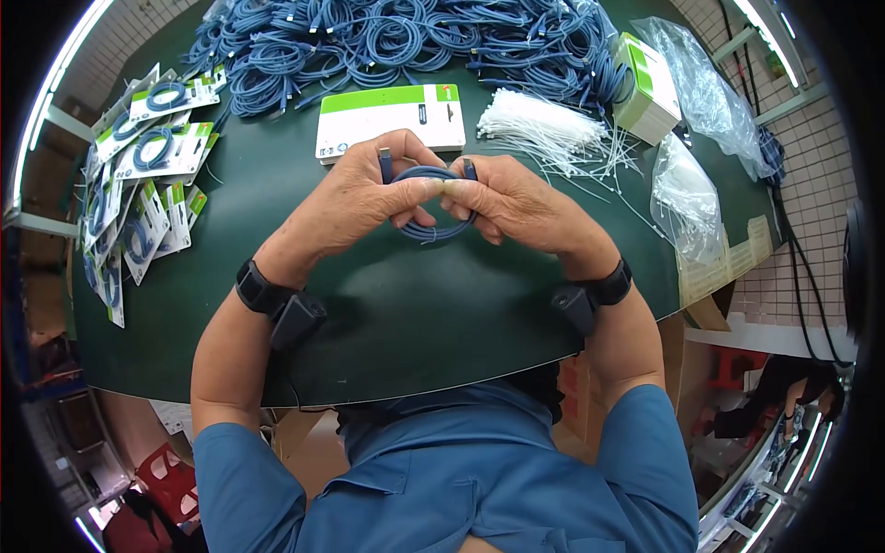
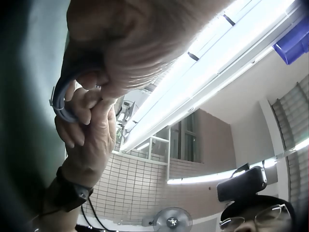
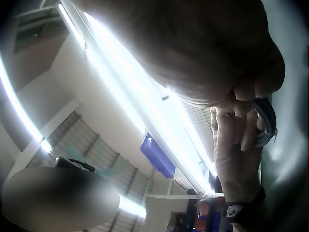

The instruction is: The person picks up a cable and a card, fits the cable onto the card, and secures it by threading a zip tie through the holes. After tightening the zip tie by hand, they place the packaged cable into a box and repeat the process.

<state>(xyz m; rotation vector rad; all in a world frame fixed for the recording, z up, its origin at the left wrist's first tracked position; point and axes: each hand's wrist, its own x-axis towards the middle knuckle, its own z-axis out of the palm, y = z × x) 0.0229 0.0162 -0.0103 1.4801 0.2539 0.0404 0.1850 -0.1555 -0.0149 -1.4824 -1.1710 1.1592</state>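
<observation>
A blue-grey cable is wound into a small coil above the green table, with a thin tie at its lower side. My left hand grips the coil's left side, and my right hand grips the right side. The thumbs meet over the middle, fingers curled behind. One dark plug sticks up by the left hand; another plug rises beside the right fingers. In the left wrist view the coil shows partly behind the fingers; the right wrist view shows its edge below the hand.
Green-and-white cards lie just beyond the hands. White cable ties are heaped at right, near a card stack and plastic bags. Many coiled cables fill the back. Carded cables pile up at left.
</observation>
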